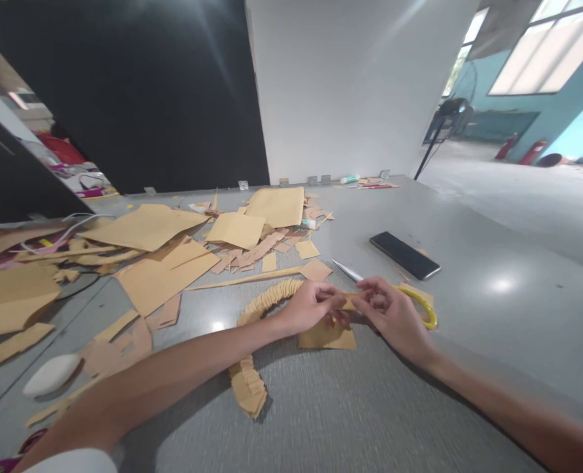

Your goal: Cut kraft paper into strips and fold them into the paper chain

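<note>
Between my two hands is a small strip of brown paper (349, 302). My left hand (315, 305) pinches its left end, and the fingers of my right hand (387, 312) close on its right end. Under my left hand lies a flat piece of brown paper (326, 336). A curved chain of folded paper (266, 302) runs behind and below my left forearm, partly hidden by it. Scissors with yellow handles (428, 309) lie beneath and beside my right hand, their blade tips pointing away to the left.
A black phone (404, 254) rests behind my right hand. Paper sheets and scraps (165, 272) spread over the table's left and back. A white computer mouse (53, 374) sits at left. Glue sticks (350, 179) and pencils (377, 186) lie near the white panel (350, 85).
</note>
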A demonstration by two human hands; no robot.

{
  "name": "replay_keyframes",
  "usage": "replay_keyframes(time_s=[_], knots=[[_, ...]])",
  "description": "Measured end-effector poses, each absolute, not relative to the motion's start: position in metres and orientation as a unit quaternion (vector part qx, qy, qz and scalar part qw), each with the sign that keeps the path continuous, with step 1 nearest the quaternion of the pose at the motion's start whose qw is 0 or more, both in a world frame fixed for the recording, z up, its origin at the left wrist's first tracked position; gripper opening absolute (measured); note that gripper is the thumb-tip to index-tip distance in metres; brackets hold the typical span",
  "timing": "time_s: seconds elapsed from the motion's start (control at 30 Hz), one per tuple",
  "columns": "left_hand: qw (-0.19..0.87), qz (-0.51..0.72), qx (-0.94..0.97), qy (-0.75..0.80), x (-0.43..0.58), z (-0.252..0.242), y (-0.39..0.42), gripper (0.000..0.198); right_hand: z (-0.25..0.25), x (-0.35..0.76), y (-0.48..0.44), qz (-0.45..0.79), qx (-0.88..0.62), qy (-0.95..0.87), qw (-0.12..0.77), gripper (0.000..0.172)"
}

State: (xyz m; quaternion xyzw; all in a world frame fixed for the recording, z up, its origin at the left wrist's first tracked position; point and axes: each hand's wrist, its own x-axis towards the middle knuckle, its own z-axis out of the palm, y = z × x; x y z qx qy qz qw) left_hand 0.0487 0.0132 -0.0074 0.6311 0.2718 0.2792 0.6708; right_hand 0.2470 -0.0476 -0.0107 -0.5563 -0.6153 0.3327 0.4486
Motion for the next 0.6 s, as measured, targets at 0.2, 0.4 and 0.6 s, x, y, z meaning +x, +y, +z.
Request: replay_keyframes(time_s=[0.2,0.4,0.6], knots=[[0.67,0.28,0.633,0.269,0.0488,-0.0063,0.0135,0.043,-0.0106,0.2489,-0.0456,0.364,-0.552,-0.621,0.42,0.031],[0.622,0.28,0.668,0.297,0.0476,-0.0068,0.0124,0.041,-0.0073,0.2474,-0.047,0.344,-0.542,-0.641,0.42,0.027],[0.542,0.283,0.722,0.323,0.0451,-0.0058,0.0101,0.039,-0.0052,0.2481,-0.0487,0.335,-0.531,-0.66,0.413,0.025]])
